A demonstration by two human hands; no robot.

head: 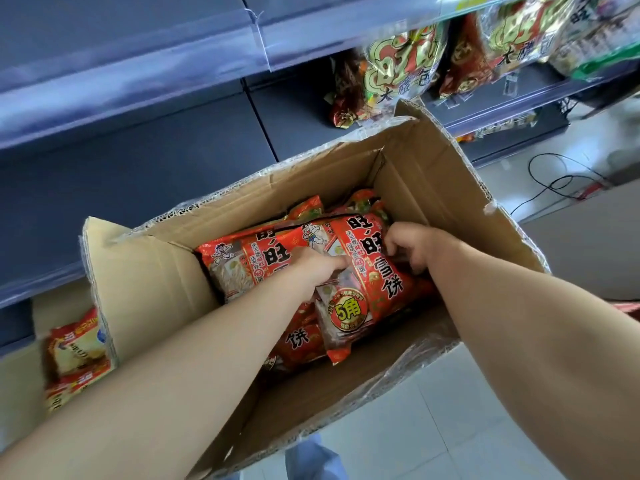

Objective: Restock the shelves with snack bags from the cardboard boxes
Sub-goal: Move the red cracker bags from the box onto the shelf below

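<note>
An open cardboard box (pixel 429 188) stands in front of the shelves and holds several red snack bags. Both my hands reach down into it. My left hand (pixel 318 266) grips the left edge of the top red snack bag (pixel 375 292), fingers curled over it. My right hand (pixel 410 247) curls round the same bag's right edge. Another red bag (pixel 239 261) lies under it to the left. The dark blue shelf (pixel 145 174) behind the box is bare on its left part.
Large gold-and-red snack bags (pixel 398 67) stand on the shelf at the upper right. A second box at the lower left holds more snack packs (pixel 78 351). A black cable (pixel 561 181) lies on the pale tiled floor to the right.
</note>
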